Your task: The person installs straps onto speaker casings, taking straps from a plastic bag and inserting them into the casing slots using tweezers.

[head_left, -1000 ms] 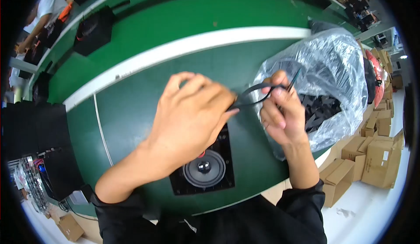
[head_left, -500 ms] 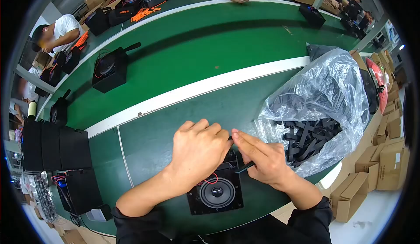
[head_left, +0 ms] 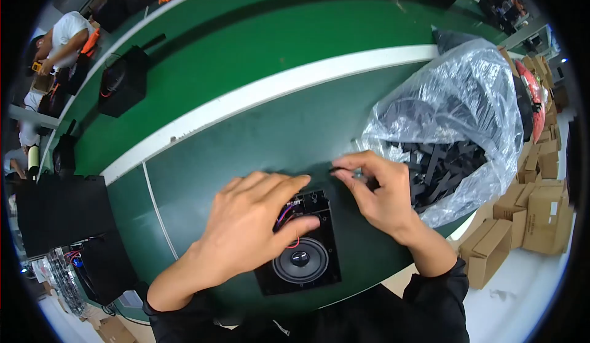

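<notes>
A black speaker box (head_left: 329,260) with a round grey cone lies face up in front of me. Red and purple wires (head_left: 284,214) show at its upper part. Over the box's upper left side is my left hand (head_left: 249,223), thumb apart from the other fingers and holding nothing. To the right of the box, a little above the bench, my right hand (head_left: 384,192) pinches a black strap (head_left: 337,170) between thumb and fingertips. Most of that strap is hidden by the hand. Beyond it, a clear plastic bag (head_left: 455,106) holds many loose black straps (head_left: 439,171).
Black boxes (head_left: 61,211) stand at the left, beside an open box with wires (head_left: 98,266). A green conveyor (head_left: 246,66) behind a white rail carries another speaker box (head_left: 126,82). Cardboard boxes (head_left: 488,251) sit at right. A person in white (head_left: 69,32) works far left.
My hands have moved apart; the left has opened and shifted left, while the right has drawn away from the box with the strap. The view has tilted down.
</notes>
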Motion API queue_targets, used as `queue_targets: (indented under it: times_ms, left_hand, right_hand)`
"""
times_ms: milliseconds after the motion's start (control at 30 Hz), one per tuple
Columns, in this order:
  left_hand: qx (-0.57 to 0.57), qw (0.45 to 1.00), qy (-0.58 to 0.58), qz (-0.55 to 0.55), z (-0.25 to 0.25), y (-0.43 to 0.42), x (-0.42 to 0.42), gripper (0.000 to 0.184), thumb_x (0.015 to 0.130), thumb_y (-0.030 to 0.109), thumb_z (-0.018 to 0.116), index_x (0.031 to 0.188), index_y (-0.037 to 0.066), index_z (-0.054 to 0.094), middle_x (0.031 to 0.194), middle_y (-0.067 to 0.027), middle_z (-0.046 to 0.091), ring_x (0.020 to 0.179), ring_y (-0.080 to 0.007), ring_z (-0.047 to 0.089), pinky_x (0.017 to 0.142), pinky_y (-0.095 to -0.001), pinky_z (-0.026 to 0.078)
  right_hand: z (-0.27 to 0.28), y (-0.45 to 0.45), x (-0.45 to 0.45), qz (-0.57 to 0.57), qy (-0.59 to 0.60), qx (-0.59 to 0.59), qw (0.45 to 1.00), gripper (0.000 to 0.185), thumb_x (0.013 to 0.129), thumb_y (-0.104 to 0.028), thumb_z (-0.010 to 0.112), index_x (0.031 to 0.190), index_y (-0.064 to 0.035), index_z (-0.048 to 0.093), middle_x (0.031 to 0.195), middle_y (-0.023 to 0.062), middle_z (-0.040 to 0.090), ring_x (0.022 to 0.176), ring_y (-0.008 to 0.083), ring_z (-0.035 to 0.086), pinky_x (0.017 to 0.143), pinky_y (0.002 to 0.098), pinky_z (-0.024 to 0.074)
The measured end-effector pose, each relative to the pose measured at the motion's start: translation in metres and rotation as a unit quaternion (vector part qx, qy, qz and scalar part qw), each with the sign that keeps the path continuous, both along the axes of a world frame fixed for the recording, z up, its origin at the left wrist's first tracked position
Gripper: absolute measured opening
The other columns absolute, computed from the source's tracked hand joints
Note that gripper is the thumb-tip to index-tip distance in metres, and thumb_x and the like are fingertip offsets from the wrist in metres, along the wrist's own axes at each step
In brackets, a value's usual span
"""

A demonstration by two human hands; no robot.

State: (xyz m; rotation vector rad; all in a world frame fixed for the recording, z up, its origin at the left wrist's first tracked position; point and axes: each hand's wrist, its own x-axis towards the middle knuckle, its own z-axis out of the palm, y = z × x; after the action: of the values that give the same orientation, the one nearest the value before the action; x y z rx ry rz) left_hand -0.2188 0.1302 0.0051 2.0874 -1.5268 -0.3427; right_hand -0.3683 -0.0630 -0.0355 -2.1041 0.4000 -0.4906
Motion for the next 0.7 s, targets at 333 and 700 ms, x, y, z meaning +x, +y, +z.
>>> queue_targets:
  times_ms: [333,700]
  left_hand:
    - [0.000,0.998,0.065,0.005,-0.019,0.001,-0.001,0.040,0.085,0.019,0.083,0.121,0.004,0.074,0.105,-0.0131,0.078,0.090,-0.0319,0.075,0.077,-0.0398,0.060]
    - [-0.046,0.993,0.102,-0.029,-0.025,-0.004,0.019,0.045,0.081,0.017,0.082,0.122,0.000,0.074,0.104,-0.0160,0.078,0.088,-0.0340,0.074,0.077,-0.0401,0.059]
  right_hand:
    - [-0.013,-0.004,0.005,0.040,-0.004,-0.041,0.998,0.016,0.083,0.004,0.078,0.098,-0.0021,0.077,0.088,0.0087,0.077,0.068,0.0177,0.069,0.059,0.0285,0.0504]
    - [-0.018,-0.010,0.005,0.113,-0.047,-0.056,0.991,0.025,0.075,0.007,0.076,0.097,-0.0041,0.076,0.080,0.0082,0.070,0.067,0.0238,0.071,0.057,0.0322,0.0543]
